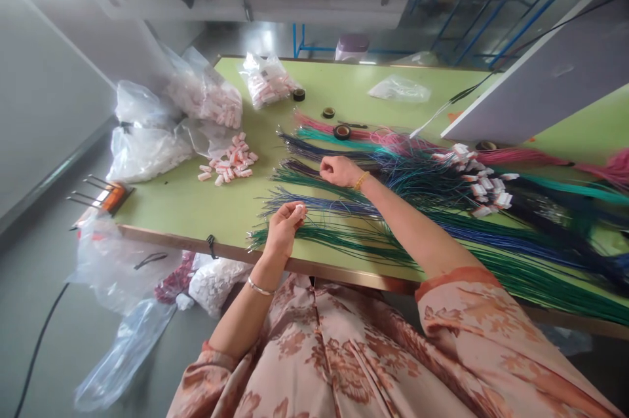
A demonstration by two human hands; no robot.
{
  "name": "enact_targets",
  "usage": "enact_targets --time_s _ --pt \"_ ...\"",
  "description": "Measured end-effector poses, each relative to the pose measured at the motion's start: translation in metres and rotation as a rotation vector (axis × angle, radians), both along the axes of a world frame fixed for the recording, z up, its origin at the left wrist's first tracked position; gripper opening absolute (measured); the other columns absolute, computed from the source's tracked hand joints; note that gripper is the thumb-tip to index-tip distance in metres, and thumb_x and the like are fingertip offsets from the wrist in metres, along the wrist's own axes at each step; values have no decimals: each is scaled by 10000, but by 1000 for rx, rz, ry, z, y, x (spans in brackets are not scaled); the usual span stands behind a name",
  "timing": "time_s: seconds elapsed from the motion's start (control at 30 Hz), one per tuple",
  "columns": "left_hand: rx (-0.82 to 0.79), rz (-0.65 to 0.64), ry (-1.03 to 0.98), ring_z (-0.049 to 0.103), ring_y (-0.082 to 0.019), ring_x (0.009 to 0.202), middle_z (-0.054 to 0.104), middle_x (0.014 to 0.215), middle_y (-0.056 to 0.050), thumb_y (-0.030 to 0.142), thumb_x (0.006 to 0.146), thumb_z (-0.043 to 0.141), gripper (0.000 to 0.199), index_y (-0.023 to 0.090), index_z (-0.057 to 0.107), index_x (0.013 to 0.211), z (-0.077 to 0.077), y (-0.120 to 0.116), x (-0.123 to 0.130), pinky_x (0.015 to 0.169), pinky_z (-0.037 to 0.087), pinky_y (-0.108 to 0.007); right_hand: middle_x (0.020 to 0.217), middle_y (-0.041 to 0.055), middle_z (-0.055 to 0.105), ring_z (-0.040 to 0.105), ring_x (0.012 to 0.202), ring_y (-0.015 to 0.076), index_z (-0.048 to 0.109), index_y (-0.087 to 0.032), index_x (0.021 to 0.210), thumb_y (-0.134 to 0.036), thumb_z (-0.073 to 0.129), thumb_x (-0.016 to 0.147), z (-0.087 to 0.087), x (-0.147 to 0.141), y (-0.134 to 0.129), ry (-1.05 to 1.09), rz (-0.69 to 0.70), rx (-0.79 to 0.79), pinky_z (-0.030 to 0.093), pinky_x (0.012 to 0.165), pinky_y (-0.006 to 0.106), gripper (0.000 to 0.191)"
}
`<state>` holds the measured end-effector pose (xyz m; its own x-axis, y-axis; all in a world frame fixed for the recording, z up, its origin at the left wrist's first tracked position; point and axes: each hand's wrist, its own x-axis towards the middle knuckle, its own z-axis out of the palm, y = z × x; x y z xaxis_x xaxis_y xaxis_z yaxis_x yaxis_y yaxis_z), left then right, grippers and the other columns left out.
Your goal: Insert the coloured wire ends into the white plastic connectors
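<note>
My left hand [285, 225] is closed in a pinch around a small white connector housing [300, 208], above the ends of the green wires [339, 238] and blue wires [339, 206]. Up and to the right, my right hand [341, 171] has its fingers curled together over the bundle of dark wires [304, 151]; whatever is between its fingertips is hidden. Metal terminals tip the left ends of the wires. Farther right, a cluster of white and orange connector housings [484, 185] lies on the wires.
Loose pink-and-white connector pieces [230, 161] are heaped on the green table [196, 202], beside plastic bags [209, 94]. Rolls of black tape [342, 132] sit behind the wires. An orange block with metal prongs [105, 198] stands at the left corner. A white panel [545, 84] rises at right.
</note>
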<state>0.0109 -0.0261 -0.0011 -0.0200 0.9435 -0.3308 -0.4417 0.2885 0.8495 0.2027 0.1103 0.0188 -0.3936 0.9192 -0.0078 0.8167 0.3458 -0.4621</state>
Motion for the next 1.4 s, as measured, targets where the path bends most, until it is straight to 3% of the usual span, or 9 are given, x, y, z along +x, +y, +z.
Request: enact_targets --time_s 0.17,0.33,0.4,0.57,0.9,1.0,1.13,1.4 --pt "4 4 1 529 -82 657 627 742 -13 388 619 836 373 142 688 858 0 -1 -1 624 409 -230 750 31 685 532 638 108 689 -124 836 -289 562 779 -6 -16 21 221 47 -38 390 634 219 216" --pt "0 9 -8 527 -76 652 636 761 -17 396 605 845 391 141 693 860 0 -1 -3 620 410 -224 669 13 656 515 579 95 644 -128 775 -222 526 764 -2 -17 40 304 -24 -163 402 602 210 151" --pt "3 11 -16 521 -74 644 630 750 -12 395 599 849 386 144 693 849 1 -1 -3 611 407 -221 667 7 660 520 579 95 646 -138 777 -225 513 771 3 -20 43 289 -5 -197 407 606 209 158" --pt "4 11 -30 513 -69 638 625 745 -6 392 596 852 376 149 689 832 3 -1 -2 604 404 -216 728 8 679 523 652 104 687 -142 756 -252 556 736 14 -31 46 140 62 -83 396 636 207 172" --pt "5 10 -38 526 -82 655 634 752 -17 395 604 844 383 142 684 843 1 -1 -4 611 401 -226 630 22 602 507 618 122 697 -127 653 -329 569 734 26 -36 55 -97 -142 -39 334 552 232 253" --pt "5 14 -37 522 -81 654 631 746 -15 403 594 849 394 142 686 841 1 -2 -4 611 398 -224 613 6 594 500 608 114 704 -125 672 -311 573 735 26 -38 53 -69 -75 -73 324 539 222 237" --pt "1 11 -25 524 -82 656 639 769 -22 404 612 840 383 145 687 848 2 -3 -5 618 404 -232 731 21 686 548 667 113 737 -130 786 -230 564 746 25 -43 48 -27 11 -74 362 585 201 204" --pt "-3 13 -37 516 -79 638 639 762 -20 393 613 838 369 149 683 841 1 -2 -4 607 394 -234 861 66 744 620 754 151 759 -157 809 -150 616 703 27 -68 42 -232 160 -55 417 649 218 179"
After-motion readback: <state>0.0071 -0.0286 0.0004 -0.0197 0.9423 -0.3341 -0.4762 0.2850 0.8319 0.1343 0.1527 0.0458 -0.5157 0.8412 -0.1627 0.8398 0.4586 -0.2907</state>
